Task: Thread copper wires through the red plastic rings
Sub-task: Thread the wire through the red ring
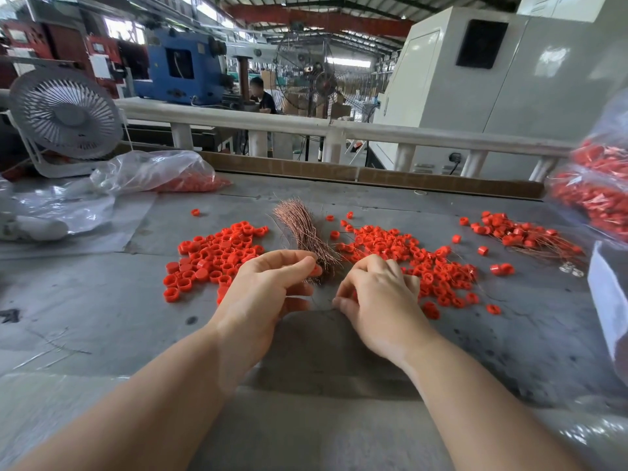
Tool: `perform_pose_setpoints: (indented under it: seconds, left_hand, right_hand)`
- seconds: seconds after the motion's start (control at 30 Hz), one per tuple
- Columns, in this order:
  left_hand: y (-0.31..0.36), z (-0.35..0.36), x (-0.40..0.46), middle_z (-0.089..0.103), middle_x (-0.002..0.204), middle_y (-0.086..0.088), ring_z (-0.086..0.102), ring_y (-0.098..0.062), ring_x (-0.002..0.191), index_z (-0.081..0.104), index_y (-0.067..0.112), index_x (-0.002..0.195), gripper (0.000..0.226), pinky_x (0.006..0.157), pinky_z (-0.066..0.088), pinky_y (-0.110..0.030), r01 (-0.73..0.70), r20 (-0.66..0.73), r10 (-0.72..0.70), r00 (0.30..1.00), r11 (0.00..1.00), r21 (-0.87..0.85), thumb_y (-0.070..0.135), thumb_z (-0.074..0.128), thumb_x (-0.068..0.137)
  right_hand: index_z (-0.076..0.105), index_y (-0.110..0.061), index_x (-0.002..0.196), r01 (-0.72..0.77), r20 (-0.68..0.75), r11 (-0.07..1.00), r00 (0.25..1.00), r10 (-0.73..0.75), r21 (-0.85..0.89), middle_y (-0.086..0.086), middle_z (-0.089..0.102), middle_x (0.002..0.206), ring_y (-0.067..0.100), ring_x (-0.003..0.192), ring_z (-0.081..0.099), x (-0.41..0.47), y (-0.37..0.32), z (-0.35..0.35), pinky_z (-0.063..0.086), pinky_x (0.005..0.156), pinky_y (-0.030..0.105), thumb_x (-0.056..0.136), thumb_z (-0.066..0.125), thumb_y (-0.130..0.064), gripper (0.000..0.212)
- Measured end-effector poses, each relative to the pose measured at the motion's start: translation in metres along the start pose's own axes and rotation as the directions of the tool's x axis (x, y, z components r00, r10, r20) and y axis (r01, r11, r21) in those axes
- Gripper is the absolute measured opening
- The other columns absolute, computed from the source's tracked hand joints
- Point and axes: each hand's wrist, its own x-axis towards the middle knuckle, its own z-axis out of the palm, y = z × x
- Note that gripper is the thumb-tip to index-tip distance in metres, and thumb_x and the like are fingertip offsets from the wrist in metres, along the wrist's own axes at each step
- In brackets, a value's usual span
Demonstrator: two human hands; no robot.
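Note:
A bundle of thin copper wires (302, 226) lies on the grey table between two heaps of red plastic rings. The left heap (210, 256) holds plain rings; the right heap (418, 260) has rings with wire in them. My left hand (265, 287) pinches one red ring (316, 270) at the near end of the bundle. My right hand (377, 294) is close beside it, fingers curled, pinching a fine wire (323, 302) near the table top. The wire is barely visible.
A third pile of wired rings (523, 236) lies at the right. Clear bags of red rings sit at the back left (159, 175) and right edge (598, 192). A white desk fan (64, 113) stands at the far left. A cardboard strip (373, 175) lines the table's back.

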Motion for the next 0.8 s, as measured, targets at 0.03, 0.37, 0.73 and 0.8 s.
perform_pose_setpoints:
  seconds: [0.03,0.37,0.73,0.8]
  left_hand:
    - [0.0,0.0001,-0.0002,0.07,0.067,0.001,0.057,-0.006,0.048,0.067,0.011,0.083,0.007,0.04,0.044,-0.017,0.0,0.002,0.0,1.0,1.0,0.004,0.006,0.062,0.085]
    - [-0.0005,0.0002,-0.001,0.07,0.068,0.003,0.057,-0.005,0.05,0.068,0.013,0.081,0.009,0.041,0.044,-0.016,-0.009,0.011,0.008,1.0,0.999,0.037,0.007,0.062,0.085]
    - [-0.0007,0.0003,-0.0013,0.069,0.066,0.005,0.058,-0.005,0.05,0.069,0.015,0.08,0.01,0.041,0.044,-0.016,-0.009,0.016,0.008,1.0,0.998,0.055,0.008,0.063,0.084]
    - [-0.0011,0.0001,-0.0011,0.069,0.067,0.005,0.058,-0.005,0.051,0.069,0.015,0.079,0.011,0.041,0.044,-0.017,-0.011,0.016,0.01,1.0,0.998,0.057,0.007,0.063,0.085]
  right_hand:
    - [0.06,-0.031,0.096,0.0,0.008,1.0,1.0,0.0,-0.005,-0.01,0.042,0.117,0.014,0.115,0.031,-0.0001,0.0004,0.0008,0.019,0.087,0.033,0.091,0.054,-0.037,0.009]
    - [0.055,-0.027,0.103,0.003,-0.021,1.0,1.0,-0.003,-0.023,-0.006,0.04,0.119,0.016,0.115,0.03,0.0002,0.0021,0.0022,0.019,0.089,0.033,0.096,0.047,-0.026,0.01]
    - [0.058,-0.03,0.092,-0.018,0.062,1.0,0.998,0.016,0.026,-0.008,0.04,0.117,0.015,0.116,0.028,0.0001,-0.0007,0.0017,0.018,0.087,0.034,0.093,0.052,-0.038,0.01]
    - [0.059,-0.028,0.099,-0.002,0.072,1.0,0.997,0.001,0.004,-0.007,0.039,0.12,0.015,0.116,0.028,-0.0003,-0.0004,0.0029,0.02,0.091,0.035,0.095,0.049,-0.037,0.014]
